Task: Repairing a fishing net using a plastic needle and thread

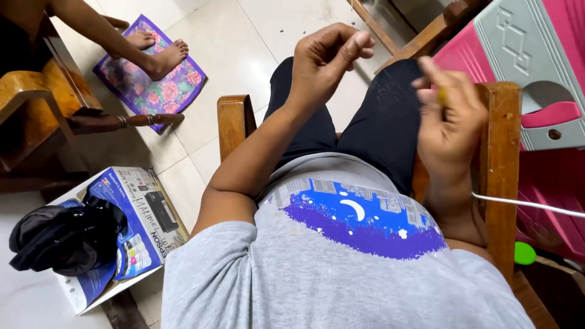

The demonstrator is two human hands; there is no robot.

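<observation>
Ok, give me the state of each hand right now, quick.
Left hand: fingers pinched shut; nothing visible in them.
Right hand: blurred, fingers closed on a small yellow thing; what it is cannot be told.

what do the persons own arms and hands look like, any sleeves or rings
Both arms are bare from the short grey t-shirt sleeves down. The left hand and right hand show no gloves, and no rings or watch can be seen. The right hand is motion-blurred.

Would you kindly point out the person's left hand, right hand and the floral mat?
left hand (326,61), head view, back of hand.
right hand (450,119), head view, palm.
floral mat (177,91), head view, bare right part.
</observation>
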